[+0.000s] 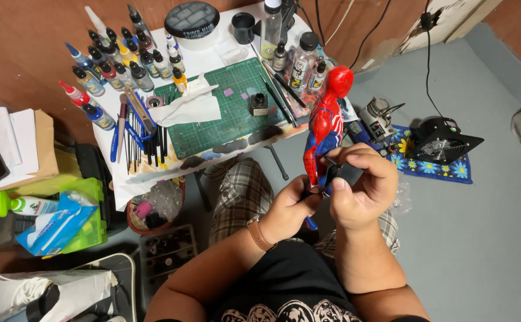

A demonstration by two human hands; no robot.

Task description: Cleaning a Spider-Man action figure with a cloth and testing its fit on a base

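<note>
A red and blue superhero action figure (326, 122) stands upright above my lap, its red head near the edge of the small white table (117, 156). My left hand (291, 207) grips the figure at its legs from below. My right hand (360, 183) is curled around the figure's lower body, fingers pinching a dark part at its hip. A brown strap sits on my left wrist.
A green cutting mat (236, 122) with a crumpled tissue (190, 105) and a small ink pot (259, 104) lies on the table. Several paint bottles (120, 62) and brushes (138, 140) stand at its left. A black fan (442, 142) and a compressor (376, 119) sit on the floor right.
</note>
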